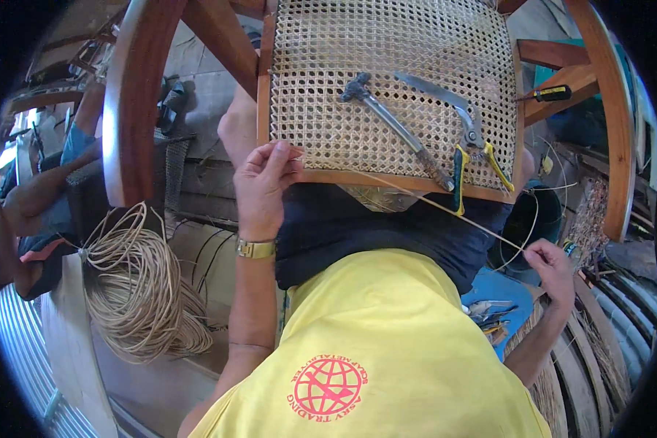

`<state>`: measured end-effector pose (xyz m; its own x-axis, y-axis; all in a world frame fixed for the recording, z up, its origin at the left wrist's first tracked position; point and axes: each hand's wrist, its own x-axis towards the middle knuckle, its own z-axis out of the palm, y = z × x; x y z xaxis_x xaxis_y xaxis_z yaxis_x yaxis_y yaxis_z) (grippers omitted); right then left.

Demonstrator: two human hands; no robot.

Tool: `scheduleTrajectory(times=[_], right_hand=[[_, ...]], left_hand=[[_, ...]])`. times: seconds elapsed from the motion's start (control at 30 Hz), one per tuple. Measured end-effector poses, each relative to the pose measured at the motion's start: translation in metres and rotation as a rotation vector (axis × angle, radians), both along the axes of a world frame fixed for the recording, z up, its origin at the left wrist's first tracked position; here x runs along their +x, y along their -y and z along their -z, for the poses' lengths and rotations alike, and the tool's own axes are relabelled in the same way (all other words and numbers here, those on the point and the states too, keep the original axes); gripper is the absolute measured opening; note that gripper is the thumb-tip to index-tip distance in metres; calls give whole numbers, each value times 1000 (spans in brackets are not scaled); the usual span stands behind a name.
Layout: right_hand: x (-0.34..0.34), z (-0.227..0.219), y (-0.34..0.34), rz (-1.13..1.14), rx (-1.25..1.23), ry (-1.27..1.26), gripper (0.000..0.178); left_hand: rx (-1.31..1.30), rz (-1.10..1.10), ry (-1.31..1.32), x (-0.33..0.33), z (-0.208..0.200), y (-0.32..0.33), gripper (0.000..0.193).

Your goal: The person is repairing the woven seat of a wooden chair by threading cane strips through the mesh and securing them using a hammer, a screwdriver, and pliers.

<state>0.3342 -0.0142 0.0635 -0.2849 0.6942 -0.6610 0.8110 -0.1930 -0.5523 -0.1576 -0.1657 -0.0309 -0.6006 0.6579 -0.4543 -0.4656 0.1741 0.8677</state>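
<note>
A wooden chair frame (pixel 281 95) lies across my lap, its panel woven in open-holed cane (pixel 321 117). At the panel's near left corner, my left hand (pixel 270 171) is closed, thumb and fingers pinched on the end of a thin cane strand (pixel 431 203). The strand runs taut along the near rail to my right hand (pixel 551 266), whose fingers pinch it off to the right. Its loose tail curls up beyond that hand. Resting on the woven panel are a hammer (pixel 394 123) and a pair of shears (pixel 472 135) with yellow and black handles.
A screwdriver (pixel 551 93) sticks out at the right rail. Coiled cane (pixel 142 285) hangs at the left, near another person's arm (pixel 44 186). A dark bucket (pixel 540 219) stands to the right, with a blue container (pixel 500 292) of tools below it.
</note>
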Motion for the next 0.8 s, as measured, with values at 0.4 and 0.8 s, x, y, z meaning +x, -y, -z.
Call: scheduleTrajectory(times=[0.4,0.8], right_hand=[[165,13,3,256,211,178,17],[191,35,28,978,141,-431,15]], left_hand=[[1,224,44,49,0,-30,14],[-61,288,-129,53,-2,-35,12]])
